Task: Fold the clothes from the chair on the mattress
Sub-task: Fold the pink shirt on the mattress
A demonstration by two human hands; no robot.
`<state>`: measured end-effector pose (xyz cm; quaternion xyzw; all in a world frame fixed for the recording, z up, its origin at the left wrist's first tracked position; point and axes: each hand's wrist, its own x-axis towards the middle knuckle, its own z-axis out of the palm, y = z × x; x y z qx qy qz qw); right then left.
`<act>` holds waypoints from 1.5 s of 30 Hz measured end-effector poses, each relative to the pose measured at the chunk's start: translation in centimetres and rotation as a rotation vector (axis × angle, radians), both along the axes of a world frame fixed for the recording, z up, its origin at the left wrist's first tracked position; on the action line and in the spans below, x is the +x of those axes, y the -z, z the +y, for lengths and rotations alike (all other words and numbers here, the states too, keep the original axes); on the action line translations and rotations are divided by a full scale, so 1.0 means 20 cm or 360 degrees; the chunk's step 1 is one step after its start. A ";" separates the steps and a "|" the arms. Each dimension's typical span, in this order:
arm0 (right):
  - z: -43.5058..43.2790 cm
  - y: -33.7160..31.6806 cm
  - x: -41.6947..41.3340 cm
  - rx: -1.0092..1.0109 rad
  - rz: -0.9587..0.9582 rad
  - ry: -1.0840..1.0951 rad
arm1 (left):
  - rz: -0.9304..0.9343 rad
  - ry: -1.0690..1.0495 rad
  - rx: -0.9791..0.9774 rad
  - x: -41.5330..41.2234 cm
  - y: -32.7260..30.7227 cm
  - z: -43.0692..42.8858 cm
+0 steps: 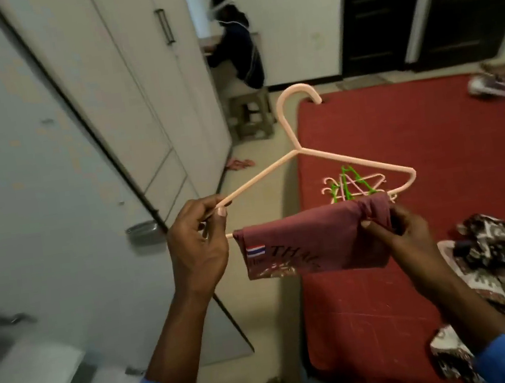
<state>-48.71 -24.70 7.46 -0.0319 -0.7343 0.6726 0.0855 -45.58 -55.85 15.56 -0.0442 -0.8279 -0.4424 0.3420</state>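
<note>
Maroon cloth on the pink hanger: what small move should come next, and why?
Probably slide the maroon cloth off the open end of the pink hanger. It hangs folded over the lower bar; the right hand pinches its bunched end, the left hand grips the hanger's corner, and bare hangers already lie on the red mattress.

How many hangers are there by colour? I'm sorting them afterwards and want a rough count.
Pink hanger in hand, held by the left hand with the maroon cloth gripped by the right hand: 1
Green in the hanger pile on the mattress: at least 1
Pink in the pile: at least 2, too tangled to be sure
Total: at least 4
</note>
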 end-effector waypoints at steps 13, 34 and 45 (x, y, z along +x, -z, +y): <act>-1.01 -0.88 0.21 0.0385 0.0892 -0.0582 | 0.0157 -0.0664 -0.0160 0.96 -0.91 -0.99; -3.30 -2.53 0.59 0.0312 0.1862 -0.0703 | 0.0495 -0.1630 -0.1505 1.54 -2.05 -2.48; -4.07 -3.25 0.43 0.0693 0.1915 -0.0522 | 0.0396 -0.1722 -0.1008 0.98 -2.34 -3.03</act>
